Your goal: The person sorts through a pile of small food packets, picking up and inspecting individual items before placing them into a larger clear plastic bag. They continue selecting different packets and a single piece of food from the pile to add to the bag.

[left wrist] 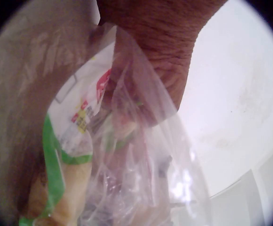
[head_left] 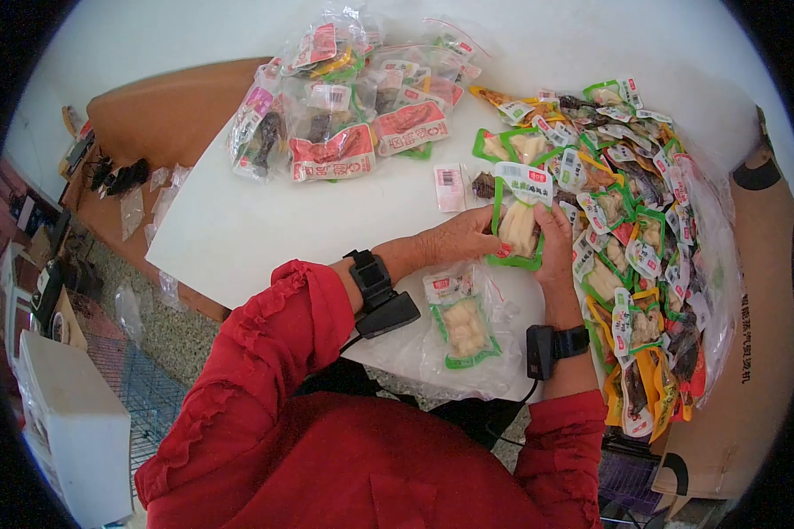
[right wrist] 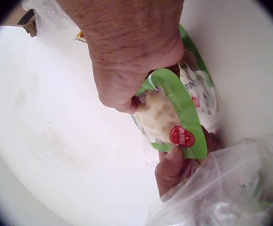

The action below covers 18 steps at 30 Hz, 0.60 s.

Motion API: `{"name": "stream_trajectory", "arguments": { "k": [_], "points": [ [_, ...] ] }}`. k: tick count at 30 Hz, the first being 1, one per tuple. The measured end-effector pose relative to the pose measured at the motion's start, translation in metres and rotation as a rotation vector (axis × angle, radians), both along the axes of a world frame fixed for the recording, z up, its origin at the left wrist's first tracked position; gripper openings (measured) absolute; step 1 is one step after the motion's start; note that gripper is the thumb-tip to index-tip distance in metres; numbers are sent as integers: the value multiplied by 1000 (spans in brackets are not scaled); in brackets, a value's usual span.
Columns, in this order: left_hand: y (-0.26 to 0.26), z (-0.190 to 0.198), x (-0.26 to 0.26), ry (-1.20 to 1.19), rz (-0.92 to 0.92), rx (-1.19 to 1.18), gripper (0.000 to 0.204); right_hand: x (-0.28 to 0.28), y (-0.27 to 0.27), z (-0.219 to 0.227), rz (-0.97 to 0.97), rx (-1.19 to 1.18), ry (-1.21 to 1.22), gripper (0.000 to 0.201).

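Observation:
Between both hands is a green-edged, vacuum-sealed food packet (head_left: 519, 231) with pale pieces inside and a white printed top. My left hand (head_left: 457, 238) pinches its left edge, and the thumb lies over the packet's corner in the right wrist view. On the opposite edge my right hand (head_left: 553, 245) grips it, fingers curled at the side (right wrist: 131, 61). Closer to the body, a clear plastic bag (head_left: 501, 309) lies on the table with a similar green-edged packet (head_left: 464, 326) in it. That bag fills much of the left wrist view, partly covering the left hand (left wrist: 160, 52).
A large heap of mixed food packets (head_left: 626, 238) spreads along the right of the white table (head_left: 265, 212). Filled clear bags (head_left: 335, 132) stand at the back. Beside the held packet lies a small white-labelled packet (head_left: 450, 188). A cardboard box (head_left: 750, 353) stands at the right.

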<state>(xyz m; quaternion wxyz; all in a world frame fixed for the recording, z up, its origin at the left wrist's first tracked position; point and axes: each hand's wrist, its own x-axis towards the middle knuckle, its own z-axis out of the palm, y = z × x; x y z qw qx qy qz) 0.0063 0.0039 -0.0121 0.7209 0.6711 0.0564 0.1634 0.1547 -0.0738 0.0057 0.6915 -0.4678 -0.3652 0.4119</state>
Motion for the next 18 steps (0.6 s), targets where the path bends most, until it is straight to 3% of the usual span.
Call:
{"name": "stream_trajectory", "arguments": {
  "k": [18],
  "points": [
    [2,-6,4,-25,-1,-6,46,2,1,-3,-3,-3,-2,23]
  ]
}}
